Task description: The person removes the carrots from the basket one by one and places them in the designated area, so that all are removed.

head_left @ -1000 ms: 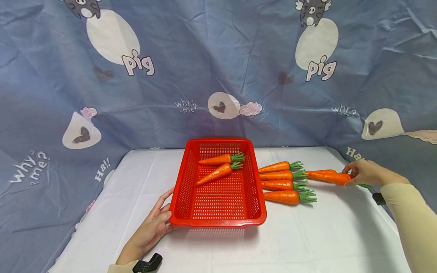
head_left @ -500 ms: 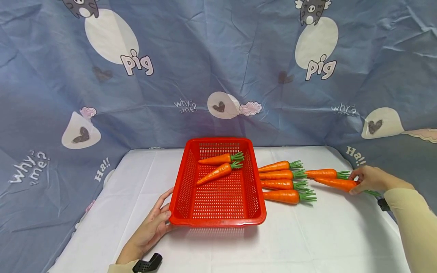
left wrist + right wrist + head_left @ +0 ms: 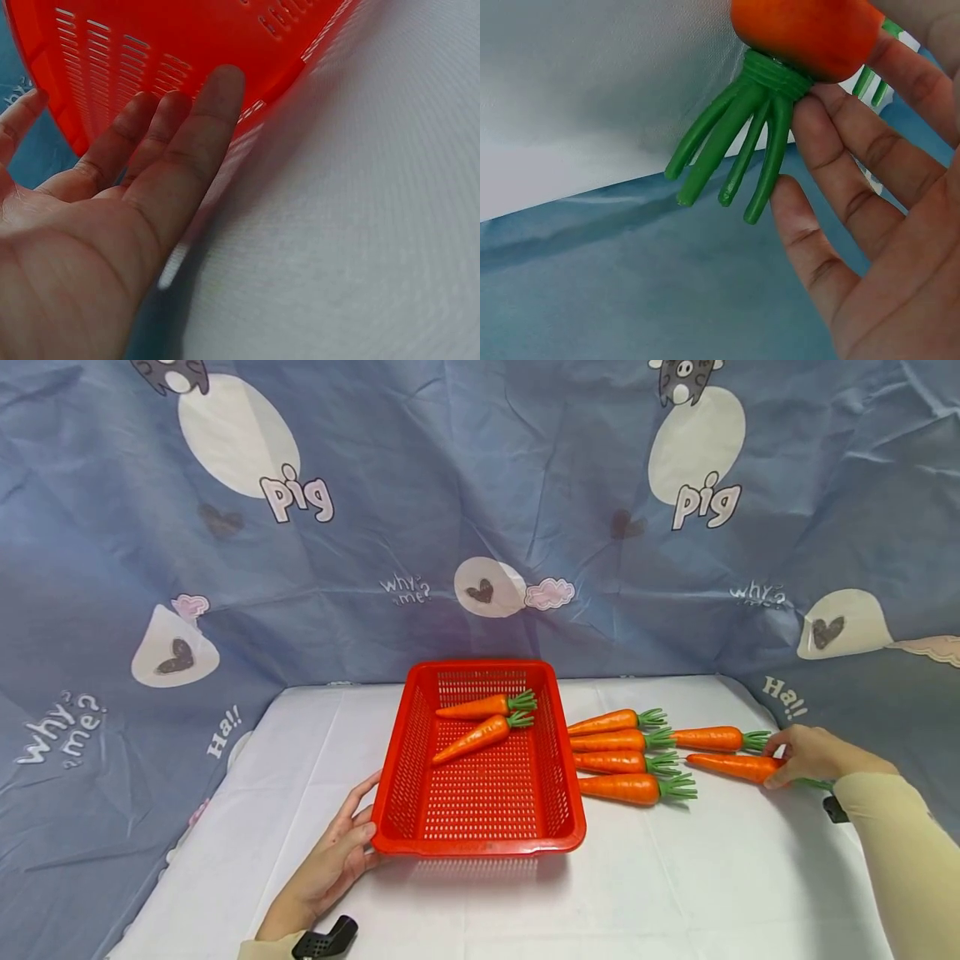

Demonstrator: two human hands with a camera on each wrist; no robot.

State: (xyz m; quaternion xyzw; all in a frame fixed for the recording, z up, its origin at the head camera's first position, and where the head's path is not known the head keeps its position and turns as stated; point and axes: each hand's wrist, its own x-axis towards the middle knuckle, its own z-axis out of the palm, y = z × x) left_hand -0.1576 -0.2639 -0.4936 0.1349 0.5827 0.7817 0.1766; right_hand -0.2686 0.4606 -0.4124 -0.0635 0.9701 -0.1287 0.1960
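Observation:
A red basket [image 3: 480, 847] stands mid-table with two carrots [image 3: 472, 739] inside. At its lower left corner the left hand [image 3: 326, 868] rests with its fingers extended against the wall, as the left wrist view also shows on the basket's side [image 3: 172, 45]. Far right, the right hand [image 3: 821, 756] holds a carrot [image 3: 735, 766] near its thick end, thumb and fingers around it. In the right wrist view the fingers of the right hand [image 3: 877, 172] touch the carrot's orange end [image 3: 802, 34] beside its green stalks [image 3: 735, 142].
Several carrots [image 3: 618, 789] lie in a column along the basket's right side, stalks pointing right. One more carrot [image 3: 708, 738] lies just behind the held one. A blue printed cloth [image 3: 600, 527] hangs behind and beside the white table [image 3: 675, 893].
The right hand has moved slightly toward the front with its carrot, which now lies apart from the carrot behind it. The left hand and basket have stayed in place.

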